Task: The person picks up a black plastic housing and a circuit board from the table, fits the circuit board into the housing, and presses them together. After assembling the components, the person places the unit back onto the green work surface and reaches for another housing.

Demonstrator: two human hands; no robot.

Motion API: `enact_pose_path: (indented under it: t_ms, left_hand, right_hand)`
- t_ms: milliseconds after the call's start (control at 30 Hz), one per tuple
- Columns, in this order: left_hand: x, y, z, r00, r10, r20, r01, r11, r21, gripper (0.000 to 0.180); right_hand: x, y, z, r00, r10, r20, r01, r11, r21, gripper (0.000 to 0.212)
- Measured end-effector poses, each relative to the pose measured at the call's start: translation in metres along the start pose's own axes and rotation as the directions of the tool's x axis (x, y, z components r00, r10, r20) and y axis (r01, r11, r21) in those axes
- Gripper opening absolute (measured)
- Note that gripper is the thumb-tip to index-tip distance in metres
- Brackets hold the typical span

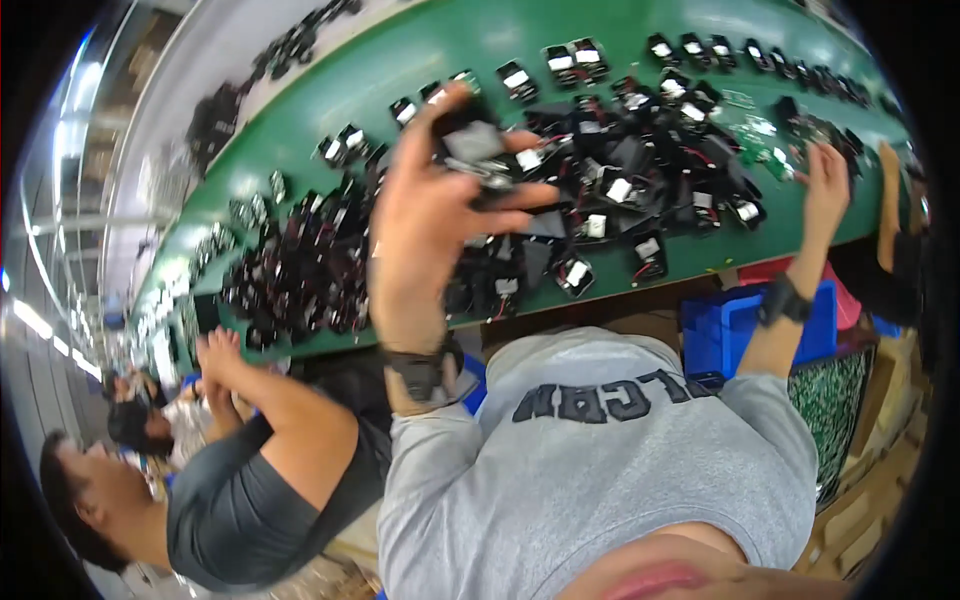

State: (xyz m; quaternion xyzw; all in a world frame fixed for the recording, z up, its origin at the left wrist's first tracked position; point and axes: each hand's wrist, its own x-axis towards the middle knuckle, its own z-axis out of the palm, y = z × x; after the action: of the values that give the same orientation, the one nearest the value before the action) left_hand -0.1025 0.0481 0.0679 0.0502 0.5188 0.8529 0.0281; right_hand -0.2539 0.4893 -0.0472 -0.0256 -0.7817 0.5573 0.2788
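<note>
My left hand [425, 200] is raised over the table, its fingers wrapped round a small black plastic device [475, 135] with a grey-silver face. Blur hides the device's details. Beneath it spreads a heap of similar black devices [620, 185], many with white labels and some with thin red wires. Toward the table's right side, my right hand [827, 185] reaches over the surface, thumb and fingers apart and nothing visible between them. Its fingertips are closest to some green circuit boards [765, 150] and a few dark parts [800, 118].
Rows of black devices [515, 80] line the far side of the green table [340, 90]. A blue bin [735, 325] stands below its near edge. A co-worker [270, 480] sits at my left, hands by the table; another person's arm [890, 190] shows at far right.
</note>
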Motion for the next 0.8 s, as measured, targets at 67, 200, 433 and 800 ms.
enact_pose_path:
  t_ms: [67,200,433,800]
  left_hand:
    - [-0.014,-0.035,0.005,0.996,-0.046,-0.081,0.048,0.999,0.021,0.069]
    - [-0.036,-0.072,0.002,0.975,-0.127,-0.184,0.131,0.991,0.009,0.072]
    - [-0.040,-0.078,0.009,0.967,-0.180,-0.180,0.201,0.974,0.103,0.073]
    - [-0.044,-0.087,0.006,0.968,-0.216,-0.128,0.229,0.969,0.094,0.071]
  right_hand:
    - [-0.024,-0.021,0.002,0.981,0.029,0.191,-0.063,0.982,0.178,0.019]
    - [-0.103,-0.085,0.059,0.797,0.147,0.586,-0.303,0.937,0.177,0.023]
    - [-0.171,-0.103,0.116,0.524,0.093,0.847,-0.746,0.530,0.403,0.028]
    - [-0.166,-0.123,0.131,0.431,0.107,0.896,-0.675,0.697,0.241,0.021]
